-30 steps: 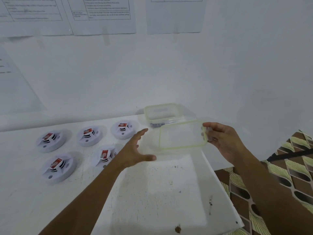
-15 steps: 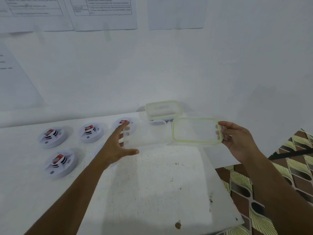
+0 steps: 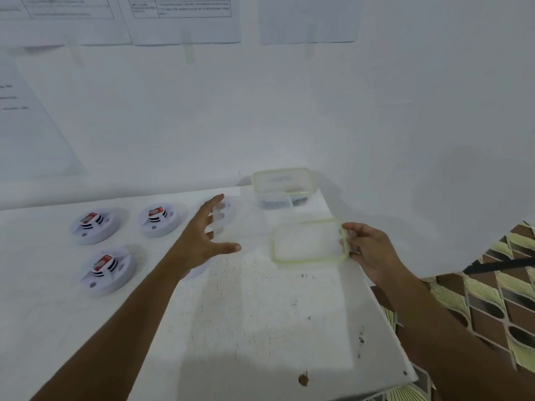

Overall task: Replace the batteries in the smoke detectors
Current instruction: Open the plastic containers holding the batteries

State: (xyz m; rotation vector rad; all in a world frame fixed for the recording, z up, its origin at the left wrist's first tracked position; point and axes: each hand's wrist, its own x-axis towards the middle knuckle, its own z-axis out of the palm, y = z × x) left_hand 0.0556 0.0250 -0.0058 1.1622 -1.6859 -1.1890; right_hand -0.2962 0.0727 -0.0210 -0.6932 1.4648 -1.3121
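Before us lies the white table [image 3: 260, 328]. At eleven o'clock our left hand [image 3: 202, 238] spreads thumb and fingers round the end of a blurred clear tub [image 3: 246, 225]. At one o'clock our right hand [image 3: 367, 250] pinches a green-rimmed lid [image 3: 307, 241] by its edge. A lidded box [image 3: 282, 183] stands at twelve o'clock, against the wall. Three smoke detectors [image 3: 157, 219] sit at ten o'clock, each topped by a red-labelled block.

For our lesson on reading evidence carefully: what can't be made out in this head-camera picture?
Head view:
- Wall papers: text too blurred, cut by top edge.
- Closed box: dark contents unclear through cloudy plastic.
- Detector behind the left hand: mostly hidden by fingers.
- Clear tub it holds: outline blurred.
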